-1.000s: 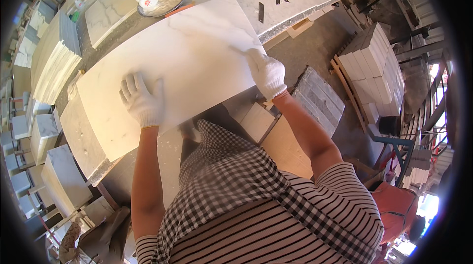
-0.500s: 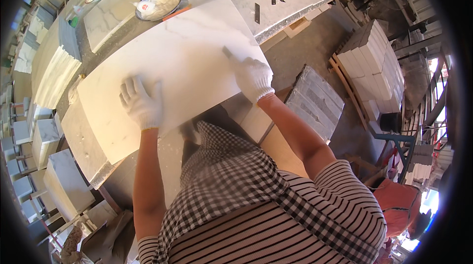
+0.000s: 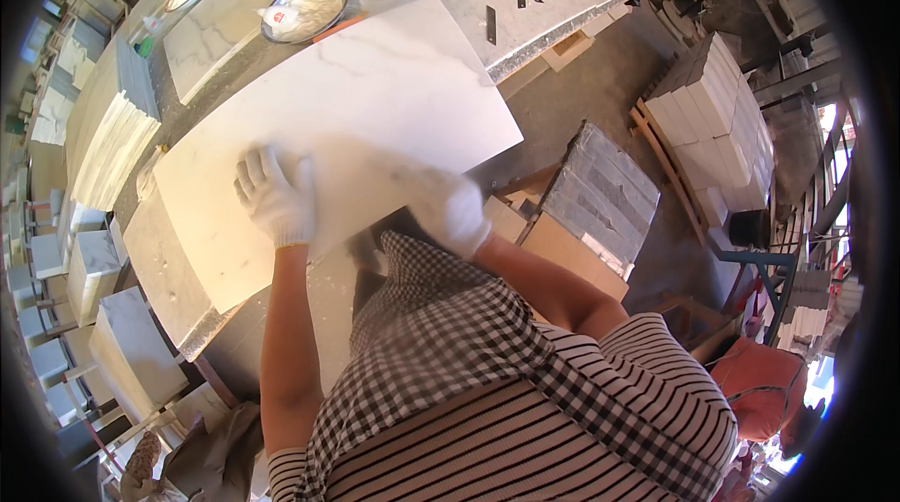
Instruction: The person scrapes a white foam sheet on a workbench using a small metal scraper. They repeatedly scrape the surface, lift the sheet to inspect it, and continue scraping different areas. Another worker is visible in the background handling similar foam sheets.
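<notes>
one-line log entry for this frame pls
left hand: flat on marble slab | right hand: on slab near edge, blurred | bowl behind

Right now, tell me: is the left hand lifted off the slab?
No, the gloved left hand lies flat, fingers spread, on the white slab.

Right hand (image 3: 448, 209) motion-blurred on marble slab (image 3: 356, 118); we cannot make out its fingers. Slab's near edge beneath that hand hidden by checked apron (image 3: 441, 352).
</notes>
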`<state>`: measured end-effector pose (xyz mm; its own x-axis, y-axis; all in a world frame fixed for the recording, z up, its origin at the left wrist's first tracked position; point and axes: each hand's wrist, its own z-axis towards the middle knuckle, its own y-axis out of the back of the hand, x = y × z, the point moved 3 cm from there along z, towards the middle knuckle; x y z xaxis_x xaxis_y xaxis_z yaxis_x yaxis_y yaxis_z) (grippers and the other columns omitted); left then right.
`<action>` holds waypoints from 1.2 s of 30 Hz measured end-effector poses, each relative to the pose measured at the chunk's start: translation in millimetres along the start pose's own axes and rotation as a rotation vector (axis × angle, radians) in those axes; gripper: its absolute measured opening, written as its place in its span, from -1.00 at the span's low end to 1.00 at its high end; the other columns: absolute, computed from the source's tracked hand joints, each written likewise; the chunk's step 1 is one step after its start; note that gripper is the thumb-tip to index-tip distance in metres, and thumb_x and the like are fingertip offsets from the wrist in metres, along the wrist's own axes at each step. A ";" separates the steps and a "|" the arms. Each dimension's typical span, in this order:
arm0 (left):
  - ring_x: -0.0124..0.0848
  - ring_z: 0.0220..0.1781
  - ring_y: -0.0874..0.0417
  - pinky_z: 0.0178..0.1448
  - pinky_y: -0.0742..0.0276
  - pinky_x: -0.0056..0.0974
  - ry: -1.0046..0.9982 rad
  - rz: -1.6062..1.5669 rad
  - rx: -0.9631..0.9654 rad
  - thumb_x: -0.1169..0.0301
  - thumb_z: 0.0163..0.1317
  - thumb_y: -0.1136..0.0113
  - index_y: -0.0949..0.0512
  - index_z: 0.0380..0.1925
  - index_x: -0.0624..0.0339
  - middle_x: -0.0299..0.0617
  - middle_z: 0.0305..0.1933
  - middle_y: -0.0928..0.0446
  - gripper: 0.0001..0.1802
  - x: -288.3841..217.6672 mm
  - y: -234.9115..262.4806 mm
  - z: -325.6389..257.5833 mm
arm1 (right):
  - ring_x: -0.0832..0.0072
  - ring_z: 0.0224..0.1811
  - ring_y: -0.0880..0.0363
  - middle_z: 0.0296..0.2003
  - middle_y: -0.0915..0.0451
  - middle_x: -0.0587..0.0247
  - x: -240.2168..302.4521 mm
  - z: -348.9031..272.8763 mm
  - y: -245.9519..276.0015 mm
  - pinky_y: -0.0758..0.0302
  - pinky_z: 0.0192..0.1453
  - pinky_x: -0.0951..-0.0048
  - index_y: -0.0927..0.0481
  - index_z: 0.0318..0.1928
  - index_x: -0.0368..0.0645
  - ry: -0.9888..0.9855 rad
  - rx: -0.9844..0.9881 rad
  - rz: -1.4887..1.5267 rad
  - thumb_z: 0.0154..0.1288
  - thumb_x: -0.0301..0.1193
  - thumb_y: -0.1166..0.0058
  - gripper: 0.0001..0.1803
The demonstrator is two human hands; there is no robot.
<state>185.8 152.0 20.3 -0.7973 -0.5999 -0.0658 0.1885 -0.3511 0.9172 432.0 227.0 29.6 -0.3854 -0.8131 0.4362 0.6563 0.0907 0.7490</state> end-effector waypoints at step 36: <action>0.04 0.27 -0.48 0.36 -0.38 0.01 0.113 -0.750 -0.304 0.24 0.34 -0.13 -0.59 0.00 0.22 0.03 0.12 -0.56 -0.65 -34.8 50.7 -96.6 | 0.60 -0.62 -0.18 -0.65 -0.37 0.35 62.6 -18.9 -22.4 -0.14 -0.50 0.50 -0.43 -0.44 -0.19 -0.702 0.233 1.018 0.53 -0.24 0.16 -0.61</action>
<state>278.5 85.6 31.2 -0.7135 -0.1909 -0.6741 -0.2126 -0.8578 0.4679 405.4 163.1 30.7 -0.0809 0.1592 0.9839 0.7558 0.6534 -0.0435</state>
